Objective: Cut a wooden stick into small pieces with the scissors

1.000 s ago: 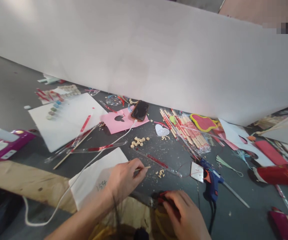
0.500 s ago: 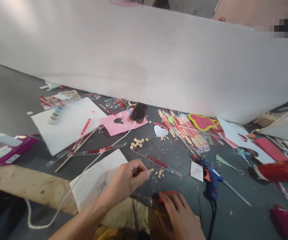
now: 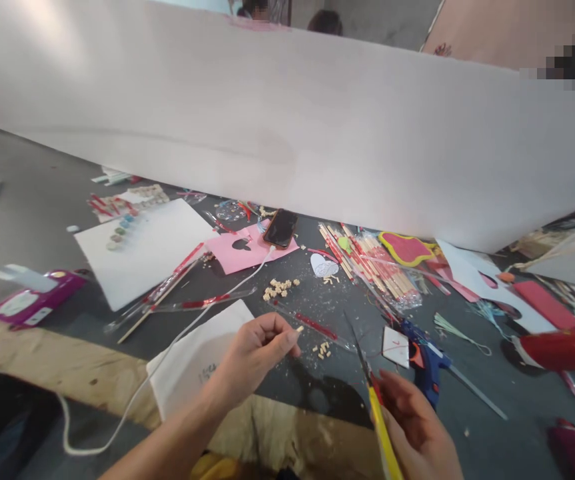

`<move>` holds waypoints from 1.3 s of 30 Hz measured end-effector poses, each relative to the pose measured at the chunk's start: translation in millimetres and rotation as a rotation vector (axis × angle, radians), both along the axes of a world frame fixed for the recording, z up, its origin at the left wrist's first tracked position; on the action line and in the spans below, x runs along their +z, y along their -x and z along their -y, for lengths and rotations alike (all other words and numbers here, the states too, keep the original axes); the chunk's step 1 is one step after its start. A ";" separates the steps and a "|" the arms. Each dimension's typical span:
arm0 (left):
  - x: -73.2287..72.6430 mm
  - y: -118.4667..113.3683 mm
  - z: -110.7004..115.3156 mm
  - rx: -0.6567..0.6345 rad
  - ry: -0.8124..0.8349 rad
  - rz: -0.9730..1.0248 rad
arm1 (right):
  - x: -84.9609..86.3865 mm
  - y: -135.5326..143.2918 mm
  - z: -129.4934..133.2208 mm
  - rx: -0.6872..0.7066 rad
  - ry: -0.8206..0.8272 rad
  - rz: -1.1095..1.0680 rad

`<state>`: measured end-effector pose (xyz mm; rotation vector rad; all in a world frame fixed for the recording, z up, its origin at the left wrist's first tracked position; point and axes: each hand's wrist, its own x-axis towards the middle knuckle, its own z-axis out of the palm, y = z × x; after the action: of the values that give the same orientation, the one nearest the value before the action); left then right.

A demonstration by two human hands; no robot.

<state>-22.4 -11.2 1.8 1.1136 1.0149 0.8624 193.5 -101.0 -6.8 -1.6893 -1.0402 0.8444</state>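
Note:
My left hand (image 3: 267, 343) pinches a short pale wooden piece (image 3: 300, 329) between thumb and fingertips, over the table. In my right hand (image 3: 414, 423) is a pair of scissors (image 3: 367, 373) with dark pointed blades and yellow and red on the handle side. The blades point up and away, apart from the wooden piece. Between the hands and a little beyond, several similar short pieces (image 3: 322, 350) lie loose on the dark table. A heap of small pale clusters (image 3: 280, 289) sits farther back, near a red strip in clear wrapping (image 3: 317, 325).
A blue glue gun (image 3: 430, 367) rests at right beside a small white tile (image 3: 396, 346). Wrapped sticks (image 3: 374, 263), a phone (image 3: 280, 229) on pink paper and white boards (image 3: 142, 253) lie behind. A white cable (image 3: 132, 393) crosses at left. A tall white panel (image 3: 287, 120) borders the back.
My right hand has come up from the table's near edge with the scissors, their blades now in sight. My left hand keeps hold of the wooden piece, and the view has shifted slightly.

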 end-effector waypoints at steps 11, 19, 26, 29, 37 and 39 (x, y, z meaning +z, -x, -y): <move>-0.3 -12.0 1.5 -0.026 0.014 -0.013 | -16.0 25.2 8.5 0.055 -0.058 -0.199; -2.8 -12.2 1.5 -0.019 0.004 -0.005 | -25.8 5.4 6.7 0.296 -0.030 0.076; -1.2 -13.5 3.1 -0.021 0.002 -0.012 | -22.7 1.6 2.1 0.415 -0.140 0.358; -2.1 -14.3 3.6 -0.021 -0.006 -0.003 | -24.4 4.4 1.1 0.402 -0.172 0.442; -5.8 -18.2 4.6 -0.021 -0.086 -0.077 | -17.3 12.4 3.3 0.415 -0.062 0.491; -5.1 -19.1 5.3 -0.028 -0.093 -0.081 | -18.1 10.9 3.1 0.433 -0.039 0.473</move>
<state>-3.3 -16.5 -3.3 1.2476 1.0322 0.8546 182.6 -104.2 -25.0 -1.6962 -1.7790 0.6922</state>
